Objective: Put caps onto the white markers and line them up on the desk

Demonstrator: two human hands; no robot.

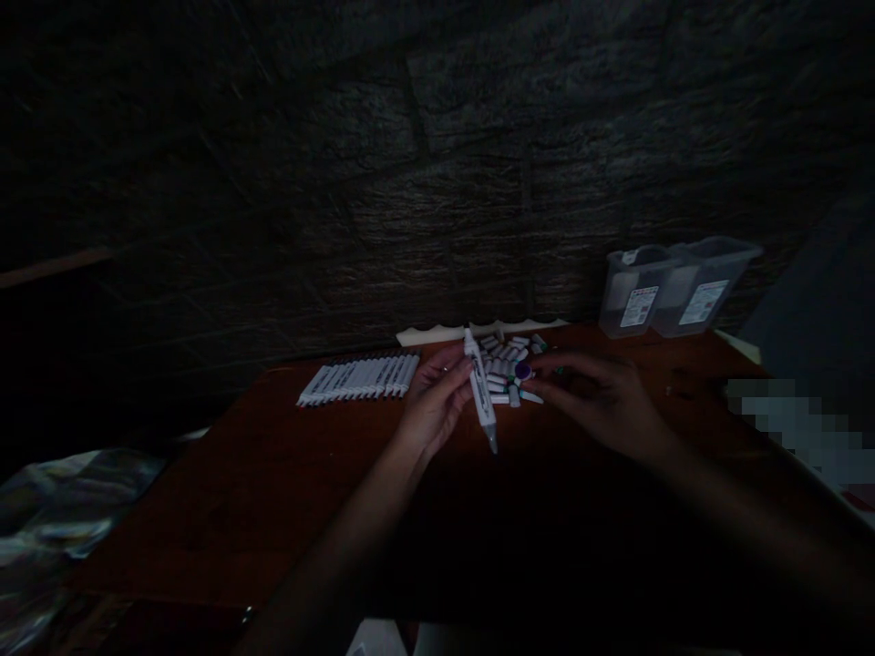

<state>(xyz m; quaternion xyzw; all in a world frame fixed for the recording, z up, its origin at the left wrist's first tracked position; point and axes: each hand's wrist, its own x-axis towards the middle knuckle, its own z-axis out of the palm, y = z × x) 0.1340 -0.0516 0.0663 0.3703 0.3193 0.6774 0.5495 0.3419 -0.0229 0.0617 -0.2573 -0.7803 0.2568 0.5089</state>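
My left hand (434, 401) is closed around a white marker (480, 392), which points slantwise with its tip toward me. My right hand (602, 396) pinches a small cap with a purple end (523, 371) just right of the marker. Behind both hands lies a loose pile of white caps (507, 357) on the reddish-brown table (273, 492). A neat row of white markers (359, 377) lies side by side to the left of my left hand.
Two clear plastic containers (674, 287) with labels stand at the table's back right. A pale strip (478, 330) lies along the back edge by a dark stone-textured wall. Crumpled shiny plastic (61, 501) lies off the table's left. The scene is very dim.
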